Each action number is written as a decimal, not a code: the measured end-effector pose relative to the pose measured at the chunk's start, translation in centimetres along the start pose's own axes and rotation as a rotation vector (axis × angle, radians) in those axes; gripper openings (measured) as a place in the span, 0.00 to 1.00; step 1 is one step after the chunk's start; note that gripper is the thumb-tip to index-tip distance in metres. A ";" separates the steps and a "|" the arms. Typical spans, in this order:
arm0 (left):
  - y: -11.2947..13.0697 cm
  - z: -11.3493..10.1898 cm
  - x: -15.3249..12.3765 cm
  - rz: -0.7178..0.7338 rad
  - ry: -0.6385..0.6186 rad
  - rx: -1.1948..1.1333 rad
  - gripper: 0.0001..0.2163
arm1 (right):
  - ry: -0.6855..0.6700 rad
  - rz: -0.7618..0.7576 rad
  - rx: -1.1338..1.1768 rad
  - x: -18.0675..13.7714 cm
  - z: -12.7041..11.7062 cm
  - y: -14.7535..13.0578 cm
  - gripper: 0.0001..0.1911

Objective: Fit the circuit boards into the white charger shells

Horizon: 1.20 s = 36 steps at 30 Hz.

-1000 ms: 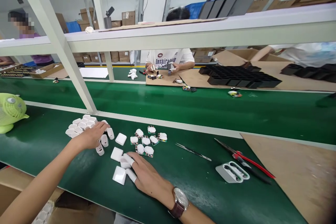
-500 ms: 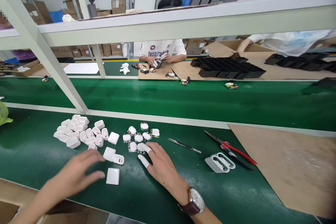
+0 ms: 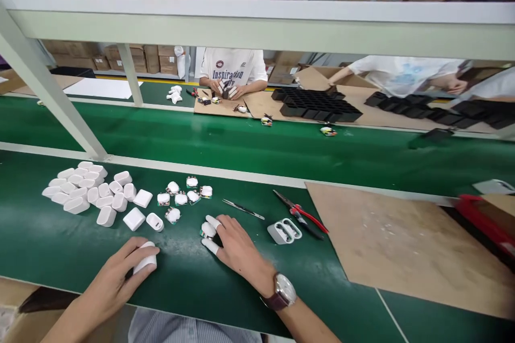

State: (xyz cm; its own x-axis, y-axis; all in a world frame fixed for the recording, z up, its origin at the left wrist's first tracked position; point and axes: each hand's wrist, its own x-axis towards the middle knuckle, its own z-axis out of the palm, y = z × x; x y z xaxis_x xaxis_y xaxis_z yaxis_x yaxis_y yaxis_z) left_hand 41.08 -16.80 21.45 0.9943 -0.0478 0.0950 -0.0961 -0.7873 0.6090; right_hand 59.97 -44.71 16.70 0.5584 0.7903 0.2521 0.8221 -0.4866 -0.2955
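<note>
My left hand (image 3: 115, 276) has its fingers and thumb around a white plastic charger housing (image 3: 146, 258) low over the green bench. Thumb and index finger of my right hand (image 3: 243, 252), both in white finger cots, pinch a small circuit board (image 3: 207, 230) with a white top at the bench surface. Beyond it lies a group of similar circuit boards (image 3: 181, 199). To the left stand several white charger housings (image 3: 76, 204); a housing with slots in its end (image 3: 155, 222) lies nearer my left hand.
Tweezers (image 3: 243, 209), red-handled pliers (image 3: 300, 214) and a pair of open-ended housings (image 3: 280, 232) lie right of the boards. Cardboard (image 3: 402, 246) covers the bench's right side. A shelf beam (image 3: 241, 29) crosses ahead; co-workers sit beyond the green belt (image 3: 225, 144).
My left hand has closed on a housing and drawn it nearer. My right hand has pulled one circuit board away from the group. The view has swung right.
</note>
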 end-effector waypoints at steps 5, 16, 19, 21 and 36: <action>3.4 4.5 5.5 -0.002 0.012 -0.146 0.11 | -0.026 -0.103 -0.071 -1.4 -0.3 0.8 0.14; 2.8 10.5 10.0 -0.070 0.248 -0.073 0.14 | -0.083 -0.187 -0.192 -1.7 0.5 1.2 0.07; 2.8 10.0 8.6 -0.113 0.233 -0.107 0.16 | -0.067 -0.164 -0.105 -1.8 0.0 1.6 0.09; 2.8 9.5 7.8 -0.120 0.179 -0.130 0.21 | -0.067 -0.158 -0.051 -1.9 -0.5 1.9 0.12; 2.2 9.9 8.6 -0.027 0.049 -0.186 0.28 | 0.227 -0.144 0.301 -3.1 -1.7 4.2 0.26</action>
State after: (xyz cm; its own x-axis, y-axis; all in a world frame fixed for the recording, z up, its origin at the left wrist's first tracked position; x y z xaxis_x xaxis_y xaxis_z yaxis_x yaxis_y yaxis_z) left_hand 49.88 -25.02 15.75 0.9937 0.0053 0.1119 -0.0805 -0.6608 0.7462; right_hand 61.86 -49.79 16.24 0.4777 0.7238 0.4978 0.8433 -0.2192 -0.4906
